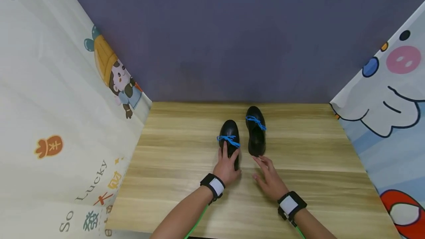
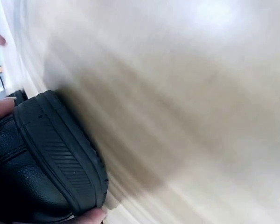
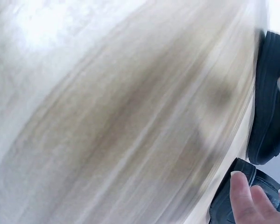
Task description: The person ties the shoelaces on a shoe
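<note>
A black leather shoe [image 1: 229, 128] with bright blue laces lies under my left hand [image 1: 227, 169]. That hand grips it from behind, fingers reaching over its opening toward the laces and thumb along its right side. In the left wrist view, the ribbed heel [image 2: 60, 149] shows between fingertips [image 2: 94, 215] at opposite sides. The matching shoe [image 1: 256, 134] stands to the right and a little farther off, toe pointing away. Just behind its heel is my right hand [image 1: 273, 182], fingers extended, fingertips right at the heel's edge. Those fingers [image 3: 242, 198] overlap the heel in the right wrist view.
Both shoes stand on a wood-grain table [image 1: 186, 121]. Behind its far edge rises a dark blue-grey panel [image 1: 232, 40]. Printed cloths flank it: a white one [image 1: 40, 84] at left, a blue and white one [image 1: 372, 150] at right. Green cables run from both wrist straps.
</note>
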Available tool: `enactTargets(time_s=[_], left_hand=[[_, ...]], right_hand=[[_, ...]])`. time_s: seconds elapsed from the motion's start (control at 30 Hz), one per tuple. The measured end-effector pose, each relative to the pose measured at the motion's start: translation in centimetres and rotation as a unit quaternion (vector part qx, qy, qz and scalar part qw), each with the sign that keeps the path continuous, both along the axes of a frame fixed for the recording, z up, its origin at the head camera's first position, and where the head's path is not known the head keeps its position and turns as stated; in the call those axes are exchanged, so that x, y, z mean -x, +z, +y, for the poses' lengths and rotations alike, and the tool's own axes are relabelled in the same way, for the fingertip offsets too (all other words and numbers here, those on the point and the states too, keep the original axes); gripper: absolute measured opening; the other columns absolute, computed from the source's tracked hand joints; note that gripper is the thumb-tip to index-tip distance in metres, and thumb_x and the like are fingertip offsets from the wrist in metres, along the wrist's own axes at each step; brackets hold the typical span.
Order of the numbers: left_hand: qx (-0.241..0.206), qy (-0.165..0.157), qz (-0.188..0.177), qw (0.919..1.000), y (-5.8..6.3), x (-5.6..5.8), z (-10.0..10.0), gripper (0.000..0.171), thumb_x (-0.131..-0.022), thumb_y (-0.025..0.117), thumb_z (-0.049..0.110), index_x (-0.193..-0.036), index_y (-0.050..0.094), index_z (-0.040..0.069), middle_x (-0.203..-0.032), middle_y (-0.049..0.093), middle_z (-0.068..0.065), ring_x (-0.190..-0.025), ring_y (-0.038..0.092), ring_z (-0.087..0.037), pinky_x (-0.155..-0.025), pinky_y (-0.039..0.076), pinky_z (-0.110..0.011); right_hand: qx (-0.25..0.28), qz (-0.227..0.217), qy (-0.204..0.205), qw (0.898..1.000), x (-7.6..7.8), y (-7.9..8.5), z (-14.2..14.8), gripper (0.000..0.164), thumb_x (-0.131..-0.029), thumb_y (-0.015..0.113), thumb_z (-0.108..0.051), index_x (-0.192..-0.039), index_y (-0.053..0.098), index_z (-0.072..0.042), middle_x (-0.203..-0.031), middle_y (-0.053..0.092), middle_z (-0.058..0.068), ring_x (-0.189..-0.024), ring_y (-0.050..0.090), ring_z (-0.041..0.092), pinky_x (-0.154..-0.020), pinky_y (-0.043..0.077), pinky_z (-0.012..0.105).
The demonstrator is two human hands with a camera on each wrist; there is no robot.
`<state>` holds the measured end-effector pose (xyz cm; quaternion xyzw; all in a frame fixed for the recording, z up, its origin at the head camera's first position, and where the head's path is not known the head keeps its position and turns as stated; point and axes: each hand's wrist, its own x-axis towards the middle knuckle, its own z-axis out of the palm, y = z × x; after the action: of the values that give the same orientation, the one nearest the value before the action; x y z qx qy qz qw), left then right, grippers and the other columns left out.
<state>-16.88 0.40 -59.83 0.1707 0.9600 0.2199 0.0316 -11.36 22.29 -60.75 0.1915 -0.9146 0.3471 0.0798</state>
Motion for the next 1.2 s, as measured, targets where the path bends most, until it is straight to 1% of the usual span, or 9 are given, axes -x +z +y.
enactTargets(time_s=[0.17,0.2,0.33,0.5,0.67,0.77,0.93,1.1,1.2], left_hand=[[0.004,-0.002,0.004,1.0000,-0.2,2.0,0.5,0.083,-0.081,0.084,0.038,-0.152,0.041,0.029,-0.162,0.011,-0.027,-0.138,0.032,-0.057,-0.069,0.058,-0.039],[0.006,-0.003,0.004,1.0000,-0.2,2.4,0.6,0.084,-0.081,0.083,0.039,-0.152,0.041,0.030,-0.162,0.011,-0.027,-0.138,0.032,-0.057,-0.070,0.059,-0.039],[0.010,-0.004,0.006,0.9999,-0.7,3.7,1.4,0.083,-0.081,0.083,0.040,-0.152,0.041,0.030,-0.163,0.010,-0.027,-0.138,0.032,-0.057,-0.068,0.058,-0.037],[0.012,0.000,0.011,0.9999,-1.1,5.0,1.8,0.083,-0.081,0.083,0.040,-0.151,0.041,0.029,-0.163,0.010,-0.027,-0.137,0.032,-0.058,-0.068,0.058,-0.038],[0.007,-0.002,0.000,1.0000,-0.7,6.0,1.5,0.082,-0.082,0.083,0.038,-0.151,0.041,0.027,-0.162,0.010,-0.028,-0.137,0.031,-0.059,-0.072,0.059,-0.040],[0.004,0.001,-0.011,0.9999,-0.4,6.7,1.3,0.082,-0.082,0.083,0.036,-0.152,0.040,0.027,-0.162,0.009,-0.028,-0.138,0.029,-0.059,-0.071,0.058,-0.040],[0.004,0.005,-0.014,0.9999,-0.2,7.2,1.1,0.081,-0.083,0.082,0.035,-0.152,0.040,0.028,-0.162,0.010,-0.028,-0.139,0.028,-0.059,-0.068,0.058,-0.040],[0.016,0.010,-0.015,0.9997,-0.6,7.2,1.1,0.083,-0.082,0.083,0.038,-0.152,0.039,0.030,-0.163,0.010,-0.028,-0.139,0.029,-0.058,-0.070,0.059,-0.039],[0.006,0.014,-0.009,0.9998,-0.9,7.0,1.2,0.087,-0.080,0.084,0.039,-0.154,0.037,0.029,-0.163,0.010,-0.028,-0.138,0.030,-0.058,-0.072,0.059,-0.040]], right_hand=[[0.000,0.001,-0.004,1.000,-0.4,-0.4,0.0,0.073,-0.089,0.075,-0.006,-0.153,0.040,-0.013,-0.143,0.036,0.027,-0.118,0.057,0.045,-0.084,0.053,0.056],[0.000,0.002,-0.004,1.000,-0.5,-0.5,0.1,0.074,-0.089,0.075,-0.005,-0.153,0.039,-0.014,-0.143,0.037,0.027,-0.118,0.057,0.044,-0.084,0.053,0.055],[-0.001,0.001,-0.008,1.000,-1.0,-0.7,0.1,0.076,-0.087,0.076,-0.004,-0.153,0.039,-0.014,-0.141,0.038,0.026,-0.118,0.056,0.043,-0.084,0.053,0.054],[-0.004,-0.006,-0.015,1.000,-1.4,-0.8,-0.1,0.077,-0.087,0.077,-0.006,-0.153,0.039,-0.017,-0.142,0.038,0.024,-0.117,0.056,0.043,-0.085,0.052,0.053],[-0.004,0.007,-0.007,1.000,-1.6,-0.9,-0.3,0.076,-0.087,0.077,-0.005,-0.153,0.040,-0.014,-0.141,0.039,0.024,-0.115,0.057,0.041,-0.082,0.053,0.053],[-0.006,0.013,-0.005,1.000,-1.7,-0.9,-0.3,0.077,-0.087,0.077,-0.005,-0.153,0.039,-0.014,-0.140,0.039,0.023,-0.116,0.056,0.039,-0.083,0.053,0.052],[-0.005,0.015,-0.013,1.000,-1.8,-1.2,-0.3,0.080,-0.085,0.079,-0.004,-0.153,0.039,-0.016,-0.141,0.039,0.022,-0.116,0.058,0.037,-0.085,0.053,0.052],[-0.006,0.009,-0.016,1.000,-2.3,-1.3,-0.5,0.079,-0.085,0.079,-0.006,-0.152,0.040,-0.015,-0.139,0.040,0.022,-0.112,0.060,0.037,-0.081,0.054,0.051],[-0.005,-0.008,-0.020,1.000,-2.5,-1.1,-0.7,0.077,-0.086,0.079,-0.007,-0.152,0.040,-0.015,-0.139,0.040,0.022,-0.113,0.059,0.038,-0.083,0.053,0.052]])
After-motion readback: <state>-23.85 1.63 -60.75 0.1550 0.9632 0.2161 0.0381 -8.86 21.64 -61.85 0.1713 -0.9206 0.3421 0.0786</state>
